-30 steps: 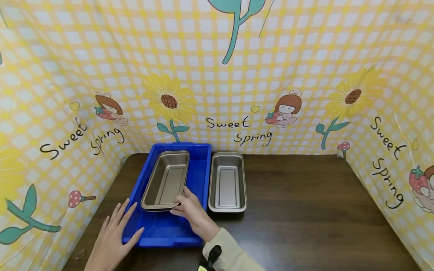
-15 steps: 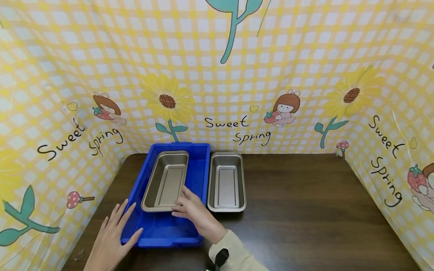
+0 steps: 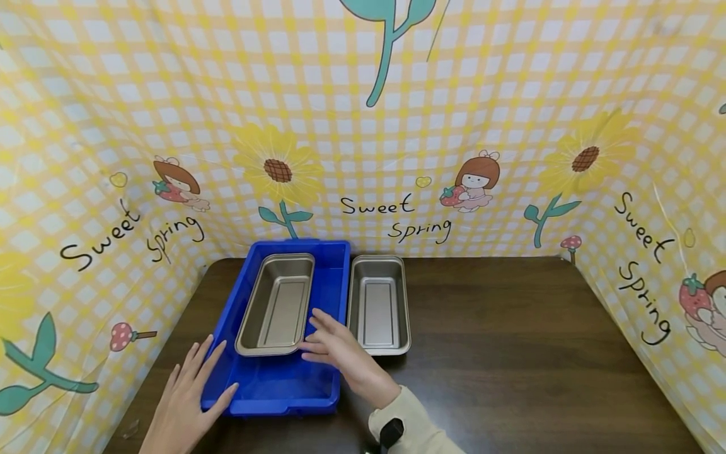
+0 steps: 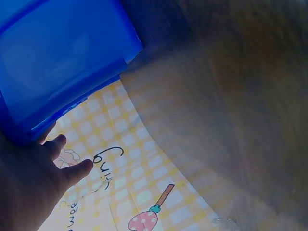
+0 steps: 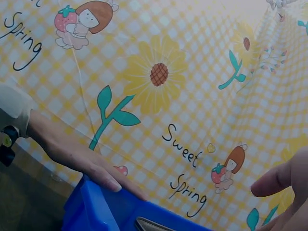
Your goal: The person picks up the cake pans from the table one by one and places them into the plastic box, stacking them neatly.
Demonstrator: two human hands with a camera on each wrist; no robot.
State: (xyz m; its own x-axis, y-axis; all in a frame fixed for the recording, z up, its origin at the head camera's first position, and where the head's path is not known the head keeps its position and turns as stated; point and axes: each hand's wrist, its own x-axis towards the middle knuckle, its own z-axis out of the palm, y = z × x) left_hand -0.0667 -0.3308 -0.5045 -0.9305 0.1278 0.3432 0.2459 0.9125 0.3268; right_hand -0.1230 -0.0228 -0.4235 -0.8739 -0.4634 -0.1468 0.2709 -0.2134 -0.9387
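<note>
In the head view a blue tray (image 3: 283, 405) holds a metallic loaf pan (image 3: 282, 309), set toward its left and back. My left hand (image 3: 190, 400) rests with spread fingers on the tray's left rim near the front corner; the left wrist view shows this hand (image 4: 36, 178) against the tray wall (image 4: 72, 91). Just off the pan's front right corner, my right hand (image 3: 351, 362) has its fingers extended and holds nothing. The right wrist view shows part of this hand (image 5: 288, 192) at the right edge.
A second metallic loaf pan (image 3: 379, 302) stands on the dark wooden table (image 3: 510, 353), close beside the tray's right wall. Yellow checked cloth (image 3: 368, 139) with printed figures rises behind the table and at both sides.
My right hand has let go of the pan's front right corner and moved slightly right. The pan in the tray looks almost unmoved, and my left hand stays at the rim.
</note>
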